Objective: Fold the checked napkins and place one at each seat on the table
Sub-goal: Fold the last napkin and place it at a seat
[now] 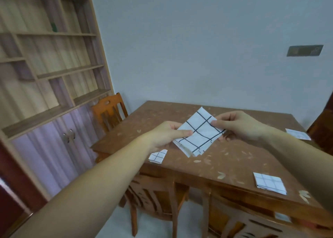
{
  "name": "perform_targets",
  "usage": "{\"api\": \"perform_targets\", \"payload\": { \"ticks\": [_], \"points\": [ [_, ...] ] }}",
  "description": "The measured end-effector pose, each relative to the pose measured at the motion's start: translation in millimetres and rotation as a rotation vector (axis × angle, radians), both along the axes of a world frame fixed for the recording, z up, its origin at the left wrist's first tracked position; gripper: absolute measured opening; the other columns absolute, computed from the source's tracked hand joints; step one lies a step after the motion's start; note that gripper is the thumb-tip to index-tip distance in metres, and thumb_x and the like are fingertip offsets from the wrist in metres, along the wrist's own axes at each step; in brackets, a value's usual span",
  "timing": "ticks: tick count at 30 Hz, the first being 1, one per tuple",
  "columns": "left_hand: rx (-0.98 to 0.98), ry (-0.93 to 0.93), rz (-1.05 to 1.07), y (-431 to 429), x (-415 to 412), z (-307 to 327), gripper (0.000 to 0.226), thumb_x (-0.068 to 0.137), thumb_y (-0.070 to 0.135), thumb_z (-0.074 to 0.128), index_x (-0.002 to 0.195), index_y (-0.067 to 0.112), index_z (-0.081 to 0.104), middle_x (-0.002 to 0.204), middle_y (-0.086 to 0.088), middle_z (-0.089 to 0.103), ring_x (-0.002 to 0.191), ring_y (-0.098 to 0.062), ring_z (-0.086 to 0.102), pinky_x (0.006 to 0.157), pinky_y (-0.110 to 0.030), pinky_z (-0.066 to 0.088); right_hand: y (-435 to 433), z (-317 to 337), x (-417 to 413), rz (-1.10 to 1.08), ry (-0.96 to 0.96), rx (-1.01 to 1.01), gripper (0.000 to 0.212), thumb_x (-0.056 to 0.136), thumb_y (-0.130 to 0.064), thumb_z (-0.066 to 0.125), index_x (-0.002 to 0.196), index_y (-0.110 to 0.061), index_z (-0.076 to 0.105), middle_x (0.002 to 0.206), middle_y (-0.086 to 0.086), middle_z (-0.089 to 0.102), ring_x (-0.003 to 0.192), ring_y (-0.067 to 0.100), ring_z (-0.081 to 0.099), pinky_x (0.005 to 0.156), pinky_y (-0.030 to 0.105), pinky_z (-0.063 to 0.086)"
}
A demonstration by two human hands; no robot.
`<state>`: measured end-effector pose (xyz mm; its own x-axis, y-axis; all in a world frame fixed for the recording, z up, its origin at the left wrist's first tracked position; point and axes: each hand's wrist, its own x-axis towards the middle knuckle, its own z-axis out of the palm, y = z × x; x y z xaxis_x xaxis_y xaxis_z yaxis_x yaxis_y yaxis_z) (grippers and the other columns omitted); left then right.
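Note:
A folded white napkin with dark checks [199,132] hangs in the air above the brown table [225,158]. My left hand [166,134] pinches its left edge and my right hand [239,125] pinches its right edge. Three folded checked napkins lie on the table: one near the left edge [158,156], one near the front right edge [269,183], and one at the far right [298,134].
Wooden chairs stand around the table: one at the far left corner [108,111], two tucked under the near side [153,196] [252,225]. A tall shelf unit with cupboard doors [50,75] fills the left wall. A dark wooden piece [322,127] stands at the right.

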<state>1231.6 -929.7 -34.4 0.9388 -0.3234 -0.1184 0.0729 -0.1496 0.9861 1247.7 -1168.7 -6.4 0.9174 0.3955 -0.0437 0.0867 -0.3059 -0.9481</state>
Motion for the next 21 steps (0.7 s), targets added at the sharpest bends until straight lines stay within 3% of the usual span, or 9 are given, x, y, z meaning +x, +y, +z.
{"api": "perform_targets", "payload": {
  "ticks": [2, 6, 10, 14, 18, 21],
  "points": [
    [-0.051, -0.008, 0.063, 38.9, -1.8, -4.1, 0.013, 0.093, 0.017, 0.064, 0.102, 0.014, 0.073, 0.101, -0.009, 0.075, 0.09, -0.025, 0.072, 0.084, -0.042, 0.057, 42.9, -0.7, 1.6, -0.043, -0.03, 0.048, 0.015, 0.094, -0.017, 0.063, 0.093, -0.005, 0.071, 0.07, 0.004, 0.073, 0.05, 0.01, 0.064, 0.048, 0.019, 0.048],
    [-0.276, 0.026, 0.293, 119.0, -5.3, -6.7, 0.018, 0.093, 0.027, 0.064, 0.106, 0.016, 0.069, 0.096, -0.007, 0.076, 0.08, -0.022, 0.073, 0.07, -0.036, 0.059, 140.1, -8.2, 4.4, -0.187, -0.059, 0.234, 0.013, 0.095, -0.014, 0.061, 0.091, -0.006, 0.07, 0.079, 0.009, 0.073, 0.055, 0.014, 0.068, 0.051, 0.021, 0.055],
    [-0.139, -0.017, 0.263, 200.0, -13.6, -13.0, 0.017, 0.09, 0.018, 0.068, 0.107, 0.016, 0.066, 0.1, -0.004, 0.075, 0.079, -0.018, 0.074, 0.072, -0.03, 0.059, 229.5, -17.4, 4.1, -0.247, -0.107, 0.25, 0.015, 0.095, -0.018, 0.062, 0.086, -0.008, 0.069, 0.072, 0.004, 0.073, 0.052, 0.014, 0.067, 0.053, 0.023, 0.058],
    [-0.116, -0.052, 0.412, 277.7, -17.0, -22.0, 0.022, 0.09, 0.016, 0.068, 0.111, 0.008, 0.067, 0.102, -0.005, 0.074, 0.068, -0.009, 0.07, 0.066, -0.024, 0.056, 298.0, -23.8, 7.8, -0.189, -0.128, 0.121, 0.022, 0.094, -0.022, 0.064, 0.092, -0.001, 0.069, 0.066, 0.007, 0.065, 0.042, 0.013, 0.056, 0.049, 0.023, 0.051],
    [-0.086, -0.096, 0.564, 344.8, -13.6, -36.1, 0.01, 0.09, 0.019, 0.069, 0.094, 0.009, 0.068, 0.087, -0.001, 0.068, 0.059, -0.004, 0.066, 0.065, -0.022, 0.056, 359.5, -34.3, 20.1, -0.087, -0.116, 0.024, 0.024, 0.093, -0.023, 0.065, 0.083, -0.001, 0.067, 0.056, 0.005, 0.064, 0.043, 0.014, 0.05, 0.045, 0.02, 0.045],
    [-0.064, -0.079, 0.661, 386.6, -8.8, -53.5, 0.016, 0.089, 0.021, 0.07, 0.101, 0.01, 0.069, 0.098, -0.008, 0.069, 0.056, -0.002, 0.064, 0.064, -0.021, 0.056, 404.5, -51.4, 34.1, -0.015, -0.08, -0.006, 0.027, 0.094, -0.023, 0.064, 0.078, -0.002, 0.066, 0.058, 0.007, 0.065, 0.045, 0.014, 0.052, 0.047, 0.021, 0.047]
  ]
}}
